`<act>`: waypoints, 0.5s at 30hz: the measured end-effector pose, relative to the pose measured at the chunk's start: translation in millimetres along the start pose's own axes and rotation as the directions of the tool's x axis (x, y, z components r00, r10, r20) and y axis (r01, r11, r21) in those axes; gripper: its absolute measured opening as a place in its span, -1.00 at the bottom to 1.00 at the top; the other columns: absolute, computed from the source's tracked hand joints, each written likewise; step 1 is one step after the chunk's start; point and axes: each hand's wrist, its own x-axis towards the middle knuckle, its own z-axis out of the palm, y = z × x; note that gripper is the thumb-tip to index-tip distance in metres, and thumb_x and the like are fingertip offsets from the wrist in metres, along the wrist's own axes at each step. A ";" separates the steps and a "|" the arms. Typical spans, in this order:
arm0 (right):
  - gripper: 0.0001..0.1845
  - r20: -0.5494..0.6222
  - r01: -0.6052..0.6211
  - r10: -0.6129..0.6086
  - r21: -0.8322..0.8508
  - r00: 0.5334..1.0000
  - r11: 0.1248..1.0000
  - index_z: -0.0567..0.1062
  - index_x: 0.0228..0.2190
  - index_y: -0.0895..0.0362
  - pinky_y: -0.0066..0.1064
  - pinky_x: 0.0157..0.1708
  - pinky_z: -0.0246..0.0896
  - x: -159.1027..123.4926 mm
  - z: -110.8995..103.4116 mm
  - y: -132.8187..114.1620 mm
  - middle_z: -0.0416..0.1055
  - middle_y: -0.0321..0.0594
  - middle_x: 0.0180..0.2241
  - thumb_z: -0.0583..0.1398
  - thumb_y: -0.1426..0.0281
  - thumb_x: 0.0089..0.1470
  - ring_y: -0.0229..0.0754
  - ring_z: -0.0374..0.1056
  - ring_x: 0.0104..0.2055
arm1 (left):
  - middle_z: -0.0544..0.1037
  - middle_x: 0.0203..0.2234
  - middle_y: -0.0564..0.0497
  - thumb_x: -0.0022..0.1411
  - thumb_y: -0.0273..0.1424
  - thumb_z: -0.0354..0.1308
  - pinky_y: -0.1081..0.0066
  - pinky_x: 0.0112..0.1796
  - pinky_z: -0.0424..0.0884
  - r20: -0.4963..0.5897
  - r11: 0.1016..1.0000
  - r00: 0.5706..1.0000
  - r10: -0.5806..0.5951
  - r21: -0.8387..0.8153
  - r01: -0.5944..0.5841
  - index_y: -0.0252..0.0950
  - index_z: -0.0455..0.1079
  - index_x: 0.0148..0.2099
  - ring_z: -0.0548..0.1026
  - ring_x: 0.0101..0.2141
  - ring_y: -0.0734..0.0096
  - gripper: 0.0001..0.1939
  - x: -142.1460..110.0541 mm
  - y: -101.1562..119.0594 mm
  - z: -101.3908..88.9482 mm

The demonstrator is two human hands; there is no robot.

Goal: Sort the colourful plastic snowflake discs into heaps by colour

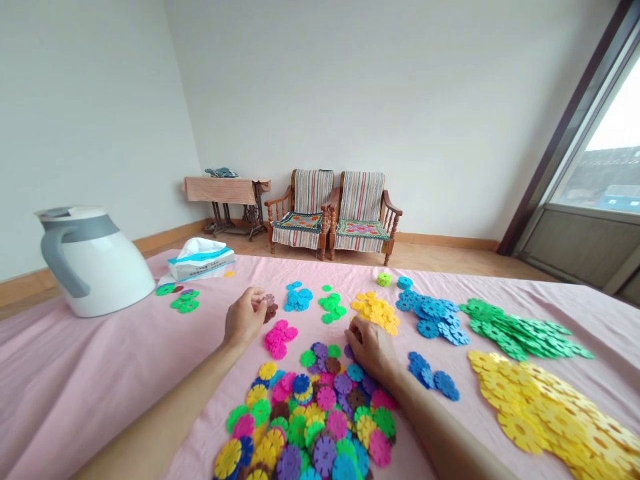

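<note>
My left hand point(244, 316) is pinched on a brown notched plastic disc point(270, 299), over another brown disc point(271, 312) on the cloth. My right hand point(373, 345) is closed, knuckles up, between the yellow disc pile point(375, 311) and the mixed heap of colored discs point(315, 420). A purple disc point(348, 351) shows beside its fingers; whatever is inside them is hidden. Around the hands lie small groups of pink discs point(280, 339), light blue discs point(299, 299) and green discs point(333, 307).
To the right are blue discs point(435, 317), dark blue discs point(433, 377), a green pile point(523, 328) and a large yellow pile point(555, 413). A white jug point(107, 267) and tissue pack point(201, 260) stand left on the pink cloth point(125, 373). Two chairs point(360, 207) are beyond.
</note>
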 end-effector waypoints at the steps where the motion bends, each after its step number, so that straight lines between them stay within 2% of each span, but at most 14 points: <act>1: -0.86 0.000 0.001 -0.001 0.002 1.000 1.000 0.33 -0.51 0.14 -0.52 -0.52 -0.11 0.2 -0.1 -0.1 0.37 -0.30 -0.56 0.06 0.43 0.05 -0.30 0.26 -0.51 | 0.55 -0.30 0.01 0.07 -0.45 0.02 0.43 -0.32 0.39 -0.035 1.000 0.999 0.013 0.007 -0.013 -0.25 0.33 -0.18 0.51 -0.32 0.33 -0.78 0.7 -0.3 0.1; 2: -0.87 0.001 0.003 -0.003 0.005 1.000 1.000 0.33 -0.51 0.14 -0.52 -0.52 -0.10 0.4 -0.2 -0.2 0.37 -0.30 -0.56 0.06 0.43 0.06 -0.31 0.26 -0.51 | 0.53 -0.27 -0.01 0.06 -0.46 0.02 0.41 -0.29 0.39 -0.054 0.999 0.998 0.039 -0.005 -0.039 -0.26 0.33 -0.17 0.51 -0.30 0.32 -0.76 0.1 1.4 0.8; 4: -0.87 0.000 0.007 -0.007 0.007 1.000 1.000 0.33 -0.50 0.14 -0.52 -0.52 -0.11 0.5 -0.3 0.0 0.37 -0.30 -0.56 0.06 0.43 0.06 -0.31 0.26 -0.51 | 0.52 -0.28 0.00 0.06 -0.47 0.02 0.42 -0.28 0.40 -0.025 0.989 0.991 0.128 -0.077 -0.129 -0.27 0.35 -0.19 0.49 -0.32 0.36 -0.77 -5.4 10.8 2.8; 6: -0.86 -0.001 0.007 -0.007 0.005 1.000 1.000 0.33 -0.51 0.14 -0.52 -0.52 -0.11 0.3 -0.3 0.3 0.37 -0.30 -0.56 0.06 0.43 0.06 -0.31 0.26 -0.51 | 0.53 -0.35 0.04 0.09 -0.48 0.01 0.45 -0.30 0.39 0.086 0.953 0.961 0.262 -0.182 -0.243 -0.27 0.38 -0.23 0.48 -0.37 0.40 -0.81 -16.8 27.4 3.6; 7: -0.86 -0.001 0.006 -0.006 0.003 1.000 1.000 0.33 -0.51 0.14 -0.52 -0.52 -0.11 0.1 -0.3 0.5 0.37 -0.30 -0.57 0.06 0.43 0.06 -0.31 0.25 -0.51 | 0.53 -0.36 0.04 0.10 -0.49 0.02 0.44 -0.28 0.38 0.155 0.926 0.927 0.340 -0.224 -0.303 -0.26 0.40 -0.25 0.47 -0.35 0.41 -0.82 -24.4 37.6 2.9; 9: -0.86 -0.002 0.008 -0.008 0.002 1.000 1.000 0.33 -0.51 0.14 -0.52 -0.52 -0.11 -0.4 -0.1 0.6 0.37 -0.30 -0.57 0.06 0.42 0.06 -0.31 0.25 -0.51 | 0.52 -0.36 0.03 0.14 -0.48 0.04 0.42 -0.22 0.35 0.301 0.853 0.807 0.509 -0.305 -0.424 -0.25 0.43 -0.27 0.44 -0.30 0.39 -0.84 -41.6 59.2 -0.8; 11: -0.86 -0.005 0.014 -0.014 0.002 1.000 1.000 0.33 -0.52 0.14 -0.52 -0.52 -0.10 -0.8 0.2 0.4 0.36 -0.30 -0.57 0.05 0.43 0.06 -0.31 0.25 -0.52 | 0.51 -0.29 0.03 0.14 -0.48 0.09 0.37 -0.13 0.30 0.417 0.769 0.646 0.639 -0.375 -0.518 -0.21 0.44 -0.18 0.40 -0.20 0.35 -0.80 -58.4 78.2 -6.0; 12: -0.85 -0.008 0.017 -0.017 0.002 1.000 1.000 0.32 -0.52 0.14 -0.52 -0.53 -0.10 -0.8 0.4 0.2 0.36 -0.30 -0.57 0.05 0.43 0.06 -0.31 0.24 -0.52 | 0.51 -0.26 0.02 0.13 -0.47 0.12 0.35 -0.12 0.29 0.464 0.743 0.581 0.668 -0.385 -0.547 -0.20 0.43 -0.14 0.39 -0.19 0.33 -0.77 -65.5 85.6 -8.4; 14: -0.85 -0.014 0.019 -0.019 -0.001 1.000 1.000 0.32 -0.53 0.14 -0.52 -0.53 -0.11 -0.6 0.5 -0.3 0.34 -0.31 -0.58 0.04 0.44 0.06 -0.31 0.23 -0.53 | 0.49 -0.25 0.01 0.14 -0.48 0.12 0.31 -0.11 0.27 0.520 0.722 0.513 0.683 -0.378 -0.580 -0.19 0.43 -0.11 0.37 -0.19 0.31 -0.75 -75.5 95.0 -11.2; 15: -0.85 -0.016 0.020 -0.020 -0.002 1.000 1.000 0.32 -0.53 0.14 -0.52 -0.53 -0.11 -0.5 0.5 -0.6 0.34 -0.31 -0.59 0.04 0.45 0.05 -0.32 0.23 -0.54 | 0.49 -0.26 0.00 0.15 -0.48 0.11 0.30 -0.12 0.26 0.535 0.725 0.506 0.676 -0.364 -0.584 -0.20 0.43 -0.11 0.37 -0.19 0.31 -0.76 -78.3 97.1 -11.5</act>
